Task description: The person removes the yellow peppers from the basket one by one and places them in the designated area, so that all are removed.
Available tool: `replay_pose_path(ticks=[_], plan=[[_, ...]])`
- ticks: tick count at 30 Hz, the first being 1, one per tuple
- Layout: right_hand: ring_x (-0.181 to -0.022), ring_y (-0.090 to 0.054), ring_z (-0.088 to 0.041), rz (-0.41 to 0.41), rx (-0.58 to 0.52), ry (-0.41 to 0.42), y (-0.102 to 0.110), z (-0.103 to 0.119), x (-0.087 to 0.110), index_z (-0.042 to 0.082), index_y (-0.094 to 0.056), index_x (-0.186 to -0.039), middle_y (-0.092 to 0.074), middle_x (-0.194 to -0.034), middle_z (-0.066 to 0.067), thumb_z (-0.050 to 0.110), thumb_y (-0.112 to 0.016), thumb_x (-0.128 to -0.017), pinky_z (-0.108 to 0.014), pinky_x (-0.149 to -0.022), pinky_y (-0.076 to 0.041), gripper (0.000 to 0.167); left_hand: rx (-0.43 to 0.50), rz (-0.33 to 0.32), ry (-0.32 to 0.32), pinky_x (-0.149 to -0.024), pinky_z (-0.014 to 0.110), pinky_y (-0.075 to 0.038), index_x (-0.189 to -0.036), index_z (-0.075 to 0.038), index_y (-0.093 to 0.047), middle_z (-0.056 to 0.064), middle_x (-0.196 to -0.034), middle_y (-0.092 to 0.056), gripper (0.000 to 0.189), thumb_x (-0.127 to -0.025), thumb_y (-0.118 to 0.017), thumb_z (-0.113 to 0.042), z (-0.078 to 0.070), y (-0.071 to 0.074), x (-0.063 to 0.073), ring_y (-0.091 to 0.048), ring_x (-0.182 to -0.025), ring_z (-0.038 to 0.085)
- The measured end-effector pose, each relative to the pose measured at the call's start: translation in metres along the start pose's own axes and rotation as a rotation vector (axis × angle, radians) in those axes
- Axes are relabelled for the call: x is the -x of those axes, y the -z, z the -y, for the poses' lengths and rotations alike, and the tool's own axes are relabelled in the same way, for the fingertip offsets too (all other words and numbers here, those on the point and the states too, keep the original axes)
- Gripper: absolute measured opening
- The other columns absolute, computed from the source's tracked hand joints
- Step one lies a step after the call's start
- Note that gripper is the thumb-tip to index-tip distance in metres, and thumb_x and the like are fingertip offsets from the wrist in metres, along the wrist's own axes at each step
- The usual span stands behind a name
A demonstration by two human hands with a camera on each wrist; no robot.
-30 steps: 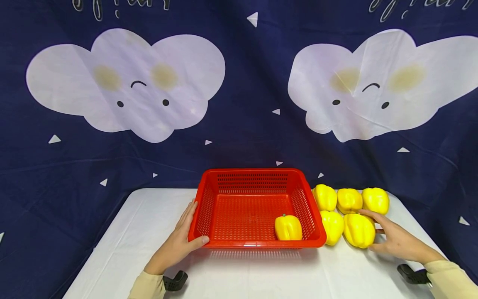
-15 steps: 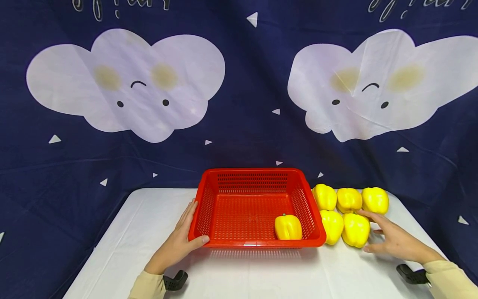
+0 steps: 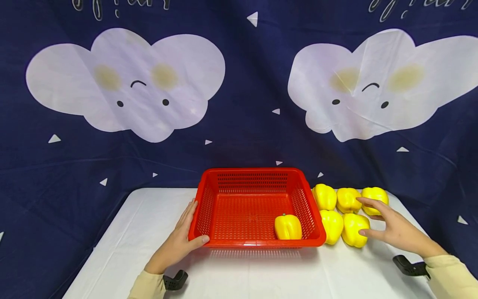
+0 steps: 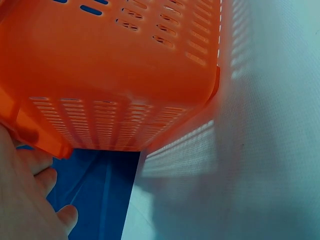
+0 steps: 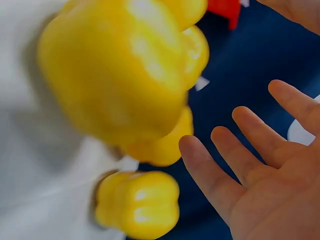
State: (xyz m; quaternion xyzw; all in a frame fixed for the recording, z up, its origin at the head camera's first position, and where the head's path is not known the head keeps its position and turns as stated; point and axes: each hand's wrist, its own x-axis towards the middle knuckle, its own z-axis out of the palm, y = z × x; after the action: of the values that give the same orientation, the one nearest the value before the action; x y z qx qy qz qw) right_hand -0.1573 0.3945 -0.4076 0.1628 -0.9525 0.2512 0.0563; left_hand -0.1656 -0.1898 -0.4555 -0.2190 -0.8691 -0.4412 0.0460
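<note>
My left hand (image 3: 177, 245) rests at the near left corner of the red plastic basket (image 3: 257, 243), fingers along its outer side and thumb on the front rim. In the left wrist view its fingers (image 4: 46, 181) lie relaxed beside the orange-looking basket wall (image 4: 115, 65). One yellow bell pepper (image 3: 288, 227) sits inside the basket, near right. My right hand (image 3: 396, 228) hovers with spread fingers beside and over the nearest right bell pepper (image 3: 356, 230), holding nothing. The right wrist view shows its fingers straight, apart from the large near pepper (image 5: 110, 65).
Several more yellow bell peppers stand in two rows right of the basket, among them a back left one (image 3: 325, 197), a back middle one (image 3: 349, 200) and a front left one (image 3: 332, 227). A white-covered table (image 3: 261, 278) meets a dark blue cloud-print cloth (image 3: 254, 91) behind.
The near right pepper has tipped slightly left and settled, released by my right hand. That hand has lifted up and away from it. The left hand and basket have stayed put.
</note>
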Motion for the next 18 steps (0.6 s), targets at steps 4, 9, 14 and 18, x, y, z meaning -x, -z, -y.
replay_pose_path(ticks=[4, 9, 14, 18], plan=[[-0.111, -0.042, 0.015, -0.038, -0.035, 0.043, 0.004, 0.014, -0.007, 0.003, -0.043, -0.146, -0.048, -0.144, -0.016, 0.033, -0.087, -0.079, -0.006, -0.086, -0.044, 0.086, -0.006, 0.000, 0.000, -0.109, 0.075, -0.016, -0.163, -0.015, -0.004, 0.004, -0.169, 0.000, 0.105, -0.088, -0.076, -0.032, 0.000, 0.000, 0.000, -0.004, -0.153, 0.036], [-0.116, -0.042, 0.009, -0.051, -0.082, 0.067, 0.005, 0.034, -0.016, 0.007, -0.040, -0.149, -0.048, -0.145, -0.016, 0.027, -0.086, -0.081, -0.007, -0.088, -0.043, 0.085, -0.007, 0.002, 0.002, -0.110, 0.075, -0.016, -0.163, -0.014, -0.005, 0.005, -0.169, 0.000, 0.104, -0.088, -0.075, -0.033, 0.000, 0.000, 0.001, -0.004, -0.153, 0.036], [-0.117, -0.041, 0.014, -0.061, -0.146, 0.133, 0.002, 0.052, -0.025, 0.008, -0.039, -0.150, -0.048, -0.145, -0.016, 0.019, -0.086, -0.081, -0.008, -0.089, -0.045, 0.084, -0.009, 0.002, 0.003, -0.109, 0.075, -0.016, -0.163, -0.014, -0.005, 0.005, -0.169, 0.000, 0.104, -0.088, -0.075, -0.033, -0.001, 0.000, 0.000, -0.004, -0.153, 0.036], [-0.119, -0.049, 0.005, -0.042, -0.152, 0.150, -0.001, 0.065, -0.032, 0.010, -0.038, -0.151, -0.047, -0.147, -0.015, 0.022, -0.085, -0.083, -0.013, -0.088, -0.048, 0.083, -0.011, 0.001, 0.004, -0.109, 0.076, -0.016, -0.163, -0.015, -0.005, 0.005, -0.169, 0.000, 0.104, -0.089, -0.075, -0.033, -0.001, 0.000, 0.000, -0.004, -0.153, 0.036]])
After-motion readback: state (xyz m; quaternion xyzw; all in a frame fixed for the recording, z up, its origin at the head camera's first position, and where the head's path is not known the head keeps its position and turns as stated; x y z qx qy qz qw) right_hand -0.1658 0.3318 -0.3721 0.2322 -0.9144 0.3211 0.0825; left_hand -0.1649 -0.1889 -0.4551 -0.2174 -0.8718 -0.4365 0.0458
